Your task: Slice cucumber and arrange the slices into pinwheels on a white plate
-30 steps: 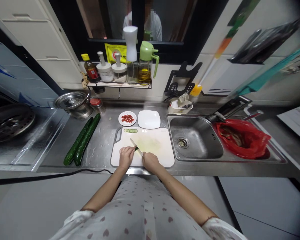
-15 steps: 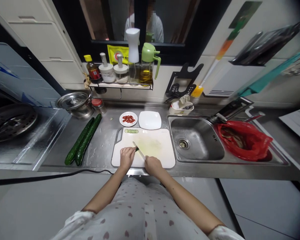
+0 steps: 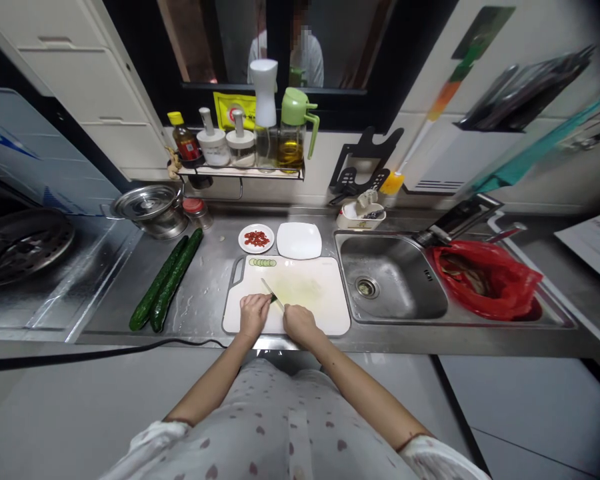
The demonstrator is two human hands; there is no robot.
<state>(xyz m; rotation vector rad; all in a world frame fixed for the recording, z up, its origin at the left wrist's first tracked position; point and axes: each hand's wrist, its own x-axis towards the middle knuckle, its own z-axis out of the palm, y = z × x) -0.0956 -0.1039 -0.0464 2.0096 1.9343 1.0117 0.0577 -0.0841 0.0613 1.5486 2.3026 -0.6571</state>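
Note:
My right hand [image 3: 300, 325] is closed round the handle of a knife [image 3: 267, 287], whose blade points away and to the left over a white cutting board [image 3: 330, 313]. Just left of the blade, my left hand [image 3: 253, 316] presses down on a small dark-green piece of cucumber [image 3: 273, 298], most of it hidden under the fingers. A short row of thin cucumber slices [image 3: 263, 263] lies along the board's far left edge. Pale wet marks show on the middle of the board.
Two whole cucumbers [image 3: 166, 280] lie on the steel counter at left. Behind the board stand a plate of chopped red bits [image 3: 257, 239] and a white plate [image 3: 299, 241]. To the right are a sink [image 3: 395, 273] and a red plastic bag [image 3: 505, 287]. A lidded pot [image 3: 153, 210] stands back left.
The knife and my right hand have shifted slightly left and forward, with the blade tip farther away. My left hand stays in nearly the same spot on the cucumber piece.

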